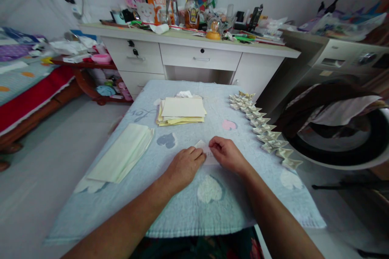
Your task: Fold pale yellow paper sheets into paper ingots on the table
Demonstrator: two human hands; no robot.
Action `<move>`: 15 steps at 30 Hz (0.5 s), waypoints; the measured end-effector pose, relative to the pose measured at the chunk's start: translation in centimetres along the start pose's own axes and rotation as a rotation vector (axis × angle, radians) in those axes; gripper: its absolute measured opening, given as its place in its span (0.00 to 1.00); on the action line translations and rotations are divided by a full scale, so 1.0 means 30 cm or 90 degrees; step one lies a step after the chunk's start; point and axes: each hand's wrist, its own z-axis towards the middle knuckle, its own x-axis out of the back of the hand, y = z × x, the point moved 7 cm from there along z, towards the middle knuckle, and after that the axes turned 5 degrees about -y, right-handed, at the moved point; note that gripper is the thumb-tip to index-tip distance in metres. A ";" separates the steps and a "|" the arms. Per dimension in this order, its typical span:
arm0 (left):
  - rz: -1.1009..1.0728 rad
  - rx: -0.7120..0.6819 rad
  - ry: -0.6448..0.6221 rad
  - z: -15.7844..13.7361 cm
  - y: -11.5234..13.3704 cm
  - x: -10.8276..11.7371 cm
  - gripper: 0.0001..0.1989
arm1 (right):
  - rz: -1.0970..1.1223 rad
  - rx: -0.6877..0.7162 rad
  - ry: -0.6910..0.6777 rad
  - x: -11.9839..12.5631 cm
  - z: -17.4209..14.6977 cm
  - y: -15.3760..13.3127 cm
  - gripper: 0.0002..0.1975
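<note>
A small whitish sheet of paper [210, 159], with faint print and a peaked folded corner at its top, lies on the cloth-covered table between my hands. My left hand [187, 165] presses the paper's left side, its fingers curled together. At the right side, my right hand [226, 153] has thumb and fingers pinched at the upper edge. My fingers partly hide the paper. Beyond my hands sits a stack of cream and yellow paper [182, 108]. Folded pale-green sheets [123, 156] lie to the left. Several folded paper boats [263, 128] form a line at the right.
A blue cloth with heart patterns [142, 206] covers the table. Behind it stands a white drawer desk [200, 52] crowded with jars and packets. To the right is a washing machine [337, 58], its door open with dark clothing. A bed [36, 85] stands at the left.
</note>
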 end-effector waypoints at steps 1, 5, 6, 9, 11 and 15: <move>0.000 -0.001 0.001 0.000 0.000 0.000 0.12 | -0.027 0.000 -0.014 -0.018 0.002 -0.009 0.08; 0.002 -0.002 0.001 -0.003 0.005 -0.002 0.11 | -0.152 -0.026 -0.029 -0.063 0.012 -0.017 0.09; 0.006 -0.001 0.000 -0.005 0.008 -0.004 0.11 | -0.175 -0.032 -0.029 -0.068 0.014 -0.016 0.08; 0.030 0.009 -0.004 -0.011 0.019 -0.014 0.13 | -0.225 -0.050 -0.030 -0.080 0.019 -0.018 0.06; 0.055 0.024 -0.003 -0.019 0.027 -0.019 0.14 | -0.251 -0.062 -0.030 -0.085 0.020 -0.022 0.06; 0.104 0.061 -0.007 -0.047 0.033 -0.016 0.18 | -0.285 -0.085 -0.035 -0.094 0.022 -0.031 0.05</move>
